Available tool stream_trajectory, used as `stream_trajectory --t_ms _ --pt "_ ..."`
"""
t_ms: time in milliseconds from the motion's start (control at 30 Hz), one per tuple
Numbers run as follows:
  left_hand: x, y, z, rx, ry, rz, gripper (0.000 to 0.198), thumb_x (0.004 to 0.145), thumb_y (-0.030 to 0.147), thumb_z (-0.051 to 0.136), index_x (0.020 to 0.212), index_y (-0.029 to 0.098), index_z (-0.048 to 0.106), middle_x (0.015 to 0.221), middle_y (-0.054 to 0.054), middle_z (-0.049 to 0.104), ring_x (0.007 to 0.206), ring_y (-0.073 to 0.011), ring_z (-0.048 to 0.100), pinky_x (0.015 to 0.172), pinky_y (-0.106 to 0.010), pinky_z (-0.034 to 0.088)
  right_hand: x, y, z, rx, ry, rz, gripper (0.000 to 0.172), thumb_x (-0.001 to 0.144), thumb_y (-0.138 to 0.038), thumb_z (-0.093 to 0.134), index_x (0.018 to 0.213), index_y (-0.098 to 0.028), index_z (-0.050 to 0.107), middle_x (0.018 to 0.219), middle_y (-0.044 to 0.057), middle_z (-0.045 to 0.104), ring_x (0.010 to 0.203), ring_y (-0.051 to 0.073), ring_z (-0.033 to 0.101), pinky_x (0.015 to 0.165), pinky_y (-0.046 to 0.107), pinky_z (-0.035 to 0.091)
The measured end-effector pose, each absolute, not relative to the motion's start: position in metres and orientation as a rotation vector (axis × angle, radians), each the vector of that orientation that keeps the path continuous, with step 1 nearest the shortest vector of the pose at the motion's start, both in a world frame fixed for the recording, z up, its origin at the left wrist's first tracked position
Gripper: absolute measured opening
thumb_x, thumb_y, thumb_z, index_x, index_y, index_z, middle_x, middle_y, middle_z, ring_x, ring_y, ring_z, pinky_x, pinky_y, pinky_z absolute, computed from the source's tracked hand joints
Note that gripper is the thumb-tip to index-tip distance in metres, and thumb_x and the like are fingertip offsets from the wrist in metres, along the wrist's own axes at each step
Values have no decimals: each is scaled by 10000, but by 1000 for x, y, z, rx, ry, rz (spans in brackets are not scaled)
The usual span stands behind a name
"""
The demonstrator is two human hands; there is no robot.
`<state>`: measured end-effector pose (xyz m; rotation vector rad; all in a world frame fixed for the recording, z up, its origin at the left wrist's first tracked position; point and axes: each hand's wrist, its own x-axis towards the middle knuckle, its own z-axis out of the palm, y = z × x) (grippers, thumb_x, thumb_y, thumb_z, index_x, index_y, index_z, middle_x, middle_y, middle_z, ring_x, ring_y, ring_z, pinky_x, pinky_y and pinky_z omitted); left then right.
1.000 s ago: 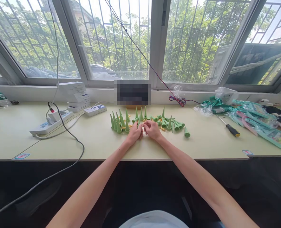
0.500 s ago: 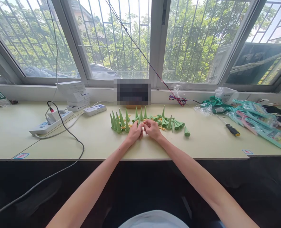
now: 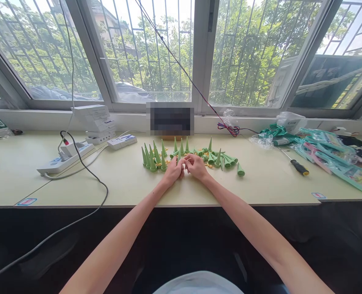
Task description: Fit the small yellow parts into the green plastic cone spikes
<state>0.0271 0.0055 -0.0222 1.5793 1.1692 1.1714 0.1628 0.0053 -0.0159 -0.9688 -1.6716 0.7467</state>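
Observation:
My left hand [image 3: 174, 171] is closed around a green cone [image 3: 179, 156], whose pointed tip rises above the fingers. Right against it, my right hand [image 3: 195, 165] has its thumb and fingertips pinched together; whatever is between them is too small or hidden to make out. To the left of the hands, several green cones [image 3: 153, 164] stand upright in a group. On the right, more green cones [image 3: 228, 163] lie in a loose pile, with a single cone [image 3: 240, 170] apart from it. Small yellow pieces [image 3: 210, 165] are scattered among the cones.
A white power strip [image 3: 61, 161] with a dark cable [image 3: 106, 185] lies to the left, near stacked white boxes [image 3: 99, 124]. A screwdriver [image 3: 299, 167] and packaged teal items [image 3: 346, 167] lie right. The table's front edge [image 3: 187, 205] runs under my forearms.

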Motion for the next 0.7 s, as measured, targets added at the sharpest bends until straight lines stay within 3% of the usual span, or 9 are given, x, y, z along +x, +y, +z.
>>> stream_trajectory --t_ms 700 --pt "26 6 -22 1634 1218 1158 219 951 341 452 808 233 327 533 62 515 372 -115 494 441 -255 376 161 4 -15 -981 -1676 731 171 847 -304 510 705 -209 511 564 -28 585 412 114 509 493 254 436"
